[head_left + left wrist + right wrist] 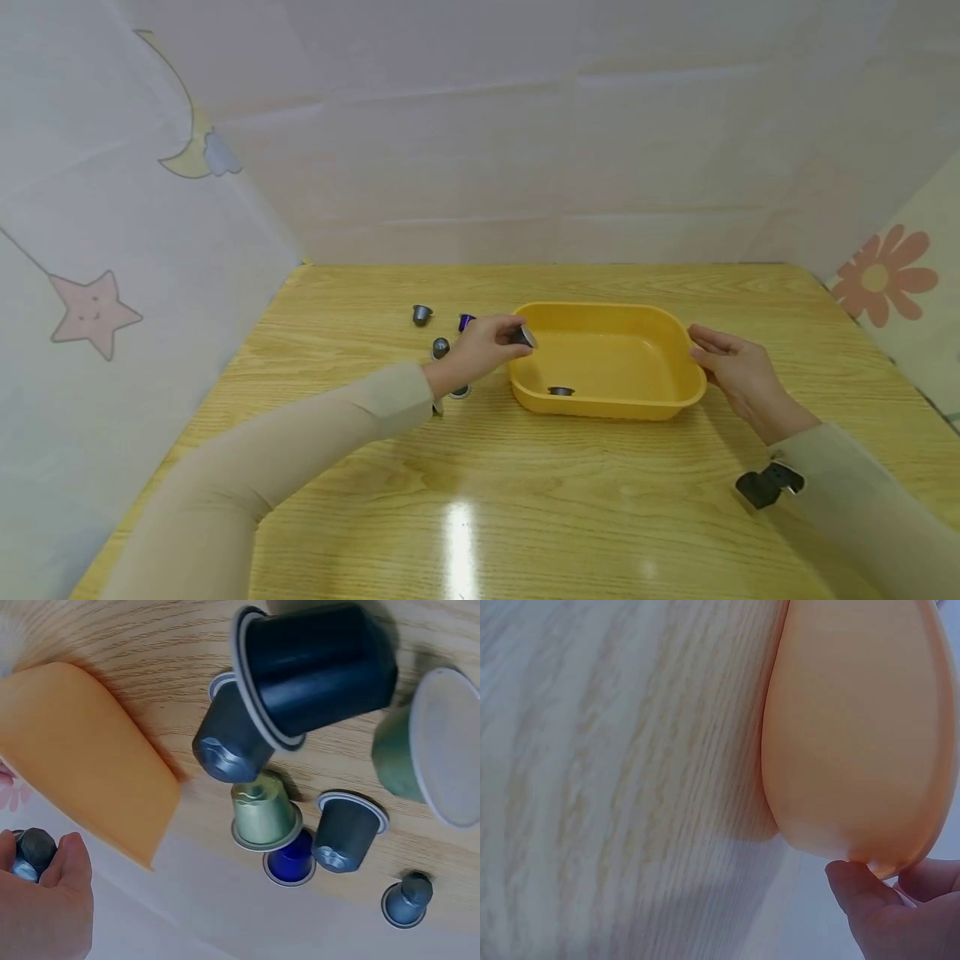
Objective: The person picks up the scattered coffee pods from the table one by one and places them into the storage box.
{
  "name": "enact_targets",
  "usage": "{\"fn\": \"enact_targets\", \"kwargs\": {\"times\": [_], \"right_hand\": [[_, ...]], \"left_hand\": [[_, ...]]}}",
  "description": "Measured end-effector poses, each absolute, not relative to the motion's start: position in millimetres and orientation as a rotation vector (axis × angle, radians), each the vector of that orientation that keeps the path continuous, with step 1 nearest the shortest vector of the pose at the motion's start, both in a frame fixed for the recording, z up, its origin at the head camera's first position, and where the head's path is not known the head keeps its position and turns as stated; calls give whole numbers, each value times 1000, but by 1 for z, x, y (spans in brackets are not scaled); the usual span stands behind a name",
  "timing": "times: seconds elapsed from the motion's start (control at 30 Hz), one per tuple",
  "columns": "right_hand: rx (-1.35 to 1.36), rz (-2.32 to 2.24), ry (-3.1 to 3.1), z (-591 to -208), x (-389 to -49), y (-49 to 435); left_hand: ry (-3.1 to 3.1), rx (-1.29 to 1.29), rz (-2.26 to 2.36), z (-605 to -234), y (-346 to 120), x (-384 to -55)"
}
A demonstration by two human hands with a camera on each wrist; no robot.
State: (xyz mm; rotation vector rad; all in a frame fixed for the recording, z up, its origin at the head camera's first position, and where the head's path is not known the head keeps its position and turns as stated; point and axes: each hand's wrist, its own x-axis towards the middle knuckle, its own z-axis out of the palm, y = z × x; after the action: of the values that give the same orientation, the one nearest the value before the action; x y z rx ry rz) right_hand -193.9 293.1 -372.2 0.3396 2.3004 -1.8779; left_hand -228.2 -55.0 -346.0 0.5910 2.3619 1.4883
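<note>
My left hand (pixel 480 346) pinches a dark grey coffee capsule (pixel 522 336) between thumb and fingers at the left rim of a yellow plastic basin (pixel 607 408). The same capsule (pixel 35 849) shows in the left wrist view, partly covered by the fingers. Inside the basin, near its front wall, lies another dark capsule (pixel 561 390). My right hand (pixel 738 375) holds the basin's right end by the rim. In the right wrist view, its thumb (pixel 859 885) touches the outer wall just below the rim.
Left of the basin, several capsules stand or lie on the wooden table (pixel 480 483), including a grey one (pixel 422 314), a purple-blue one (pixel 291 861) and a pale green one (pixel 262 814). My left forearm partly covers this group. A patterned cloth (pixel 450 167) hangs behind the table.
</note>
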Motion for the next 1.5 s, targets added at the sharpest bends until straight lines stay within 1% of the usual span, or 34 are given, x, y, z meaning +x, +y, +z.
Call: {"fn": "enact_targets", "kwargs": {"times": [0.33, 0.6, 0.87, 1.5], "right_hand": [[302, -1783, 2375, -372, -194, 293], [315, -1790, 2373, -372, -195, 292], [323, -1801, 2365, -373, -195, 293], [326, -1862, 2309, -373, -196, 294]], "left_hand": [[2349, 623, 1465, -347, -44, -232], [2462, 654, 1333, -346, -33, -234], [2430, 673, 1387, -351, -24, -235], [2387, 677, 1429, -354, -24, -237]]}}
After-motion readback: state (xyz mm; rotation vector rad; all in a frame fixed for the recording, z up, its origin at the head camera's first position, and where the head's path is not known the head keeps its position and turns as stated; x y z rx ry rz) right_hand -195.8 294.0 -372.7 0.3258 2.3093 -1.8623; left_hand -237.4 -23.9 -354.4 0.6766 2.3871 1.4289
